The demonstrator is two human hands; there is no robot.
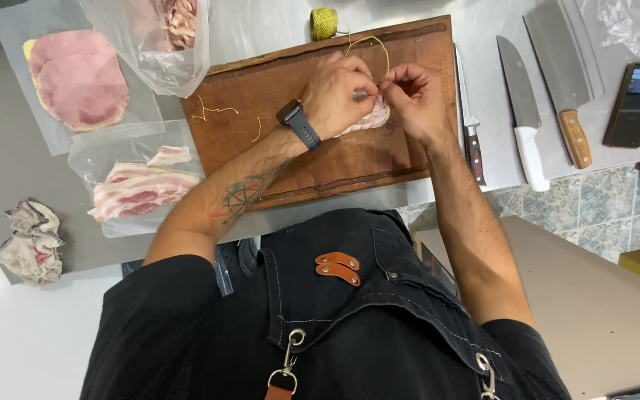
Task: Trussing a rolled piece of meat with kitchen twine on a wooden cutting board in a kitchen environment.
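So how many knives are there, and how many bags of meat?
Knives: 3 — a thin one, a white-handled one, a cleaver
Bags of meat: 3 — ham, bacon, a third
Total: 6

Worktop (9, 170): grey steel, smooth, evenly lit, spanning the far side. Floor (594, 215): mottled blue-grey tiles, right of centre. Beige flat surface (594, 311): near right. White surface (16, 341): near left.

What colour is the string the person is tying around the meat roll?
Yellow string, seen best in the head view, above both hands.
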